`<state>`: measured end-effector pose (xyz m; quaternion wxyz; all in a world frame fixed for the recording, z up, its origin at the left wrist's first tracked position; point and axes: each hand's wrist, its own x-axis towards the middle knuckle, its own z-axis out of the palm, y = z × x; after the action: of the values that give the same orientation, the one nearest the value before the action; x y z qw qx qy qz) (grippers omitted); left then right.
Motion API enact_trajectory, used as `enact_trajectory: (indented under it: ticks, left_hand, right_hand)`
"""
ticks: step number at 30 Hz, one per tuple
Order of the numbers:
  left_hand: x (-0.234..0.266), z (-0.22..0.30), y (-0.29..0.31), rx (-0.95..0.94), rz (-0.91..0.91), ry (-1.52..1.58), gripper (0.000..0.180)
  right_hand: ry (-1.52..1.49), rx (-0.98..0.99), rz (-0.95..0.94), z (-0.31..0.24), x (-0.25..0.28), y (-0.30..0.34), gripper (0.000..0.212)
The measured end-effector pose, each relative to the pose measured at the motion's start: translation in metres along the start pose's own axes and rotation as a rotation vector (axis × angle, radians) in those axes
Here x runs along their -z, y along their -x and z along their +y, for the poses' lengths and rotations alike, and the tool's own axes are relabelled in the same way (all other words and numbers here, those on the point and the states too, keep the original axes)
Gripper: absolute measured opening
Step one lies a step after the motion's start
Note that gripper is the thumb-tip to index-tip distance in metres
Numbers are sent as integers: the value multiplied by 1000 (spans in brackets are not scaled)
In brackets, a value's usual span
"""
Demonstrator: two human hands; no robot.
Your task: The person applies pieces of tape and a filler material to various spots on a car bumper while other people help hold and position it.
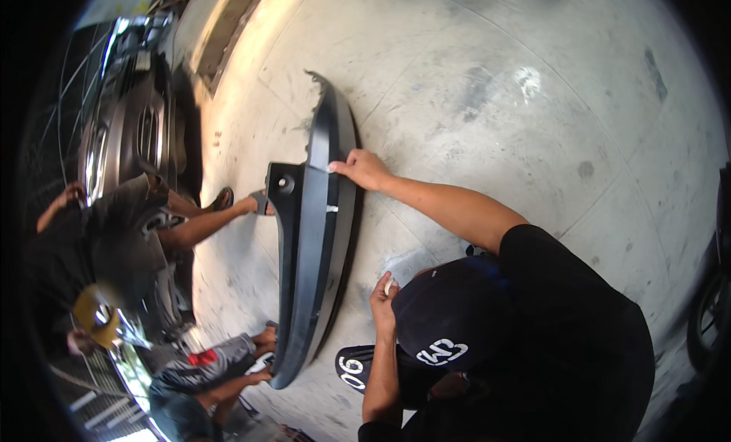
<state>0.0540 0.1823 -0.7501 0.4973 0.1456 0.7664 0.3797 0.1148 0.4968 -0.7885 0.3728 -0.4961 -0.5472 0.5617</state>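
Note:
A long, curved, dark car bumper cover [314, 206] stands on edge across the middle. My right hand [364, 170] reaches its near side, fingers curled and fingertips pressed against the surface. A tiny pale bit shows at the fingertips, too small to name. Slightly lower on the cover sits a pale patch [331, 209]. My left hand [383, 301] is raised by my knee, apart from the cover. Between its thumb and fingers it pinches a small white piece [391, 286]. Its other fingers are curled.
Across the cover, one person [114, 236] reaches a hand toward its notched wing. Another person [205, 381] has a hand at its lower end. Behind them stands a brown car [126, 137]. Stained concrete floor [472, 99] surrounds the cover; a wheel [708, 312] shows at far right.

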Motion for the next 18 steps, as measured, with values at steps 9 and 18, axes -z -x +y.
enact_trajectory:
  ticks: [9, 18]
  left_hand:
    - [41, 6, -19, 191, -20, 169, 58]
    - [-70, 77, 0, -154, -113, -256, 79]
  right_hand:
    - [-46, -11, -394, 73, 13, 98, 35]
    - [24, 190, -741, 44, 51, 156, 37]
